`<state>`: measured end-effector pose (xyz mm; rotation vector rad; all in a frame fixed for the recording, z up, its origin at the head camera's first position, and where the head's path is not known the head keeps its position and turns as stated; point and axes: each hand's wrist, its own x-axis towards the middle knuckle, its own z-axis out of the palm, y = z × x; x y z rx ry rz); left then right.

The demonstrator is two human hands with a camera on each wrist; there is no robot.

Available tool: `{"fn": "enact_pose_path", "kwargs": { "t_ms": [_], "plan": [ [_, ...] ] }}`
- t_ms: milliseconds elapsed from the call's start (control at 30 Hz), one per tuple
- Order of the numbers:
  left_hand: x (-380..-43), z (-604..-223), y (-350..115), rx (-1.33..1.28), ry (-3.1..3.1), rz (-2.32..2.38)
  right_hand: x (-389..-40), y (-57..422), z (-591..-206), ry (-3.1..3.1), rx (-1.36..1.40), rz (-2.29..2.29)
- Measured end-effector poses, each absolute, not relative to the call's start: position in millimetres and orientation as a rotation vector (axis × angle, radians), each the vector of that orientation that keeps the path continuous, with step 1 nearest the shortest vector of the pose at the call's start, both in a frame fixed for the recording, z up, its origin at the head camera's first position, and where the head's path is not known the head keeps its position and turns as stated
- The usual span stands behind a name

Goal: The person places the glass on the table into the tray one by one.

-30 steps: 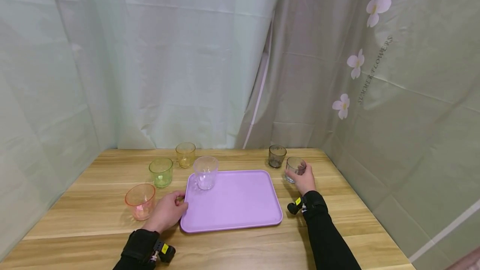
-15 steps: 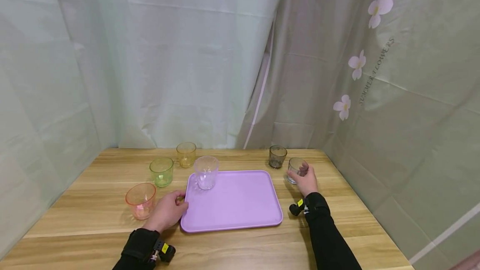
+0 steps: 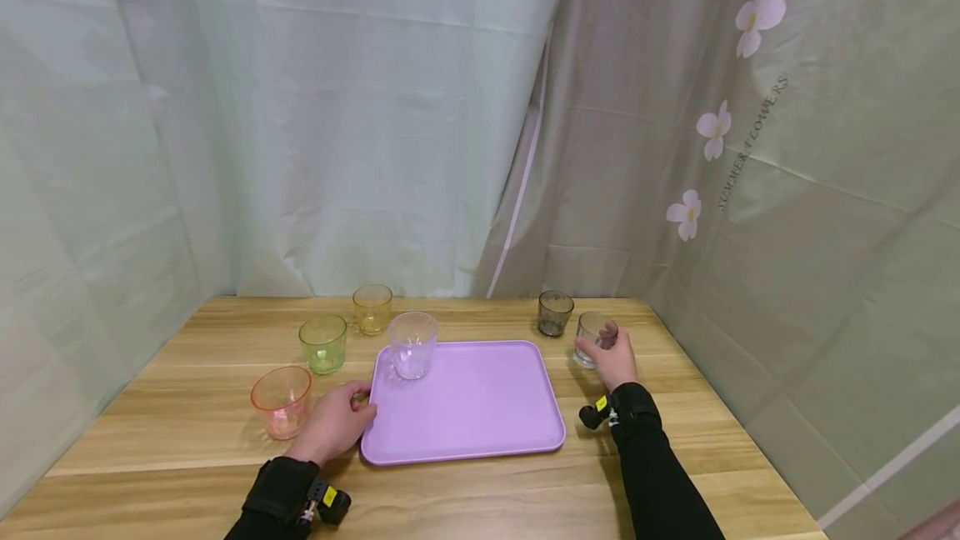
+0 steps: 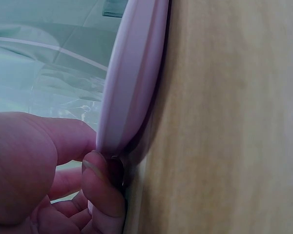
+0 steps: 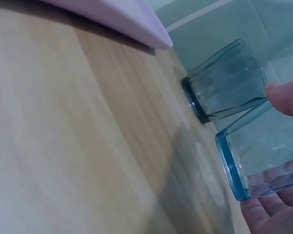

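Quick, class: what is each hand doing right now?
Left hand: pinches the edge of the lilac plastic tray.
Right hand: grips the small pale blue glass tumbler.

A: Where's each hand rel. to the purple tray (image 3: 480, 407)?
B: Left hand (image 3: 333, 427) grips its left edge, near corner. Right hand (image 3: 613, 361) is just off the tray's far right corner, fingers round a clear glass (image 3: 591, 338) on the worktop (image 3: 675, 448).
A: Other cups?
B: Clear tumbler (image 3: 411, 345) on the tray, far left corner. Left of the tray: orange cup (image 3: 281, 402), green cup (image 3: 323, 343), yellow cup (image 3: 372, 309) further back. Grey cup (image 3: 555, 312) behind the tray's right end, just beside the held glass.
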<state>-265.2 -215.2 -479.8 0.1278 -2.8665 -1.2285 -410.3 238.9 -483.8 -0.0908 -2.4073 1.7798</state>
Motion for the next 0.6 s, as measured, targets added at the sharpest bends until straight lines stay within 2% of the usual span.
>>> {"fn": "enact_pose_path", "kwargs": {
  "t_ms": [333, 600],
  "plan": [
    [-265, -479, -215, 0.110, -2.864, -1.217, -401, 230, -467, -2.366, -0.105, 1.784],
    [-266, -479, -215, 0.113, -2.868, -1.212, -408, 232, -465, -2.365, -0.111, 1.795]
  ]
}}
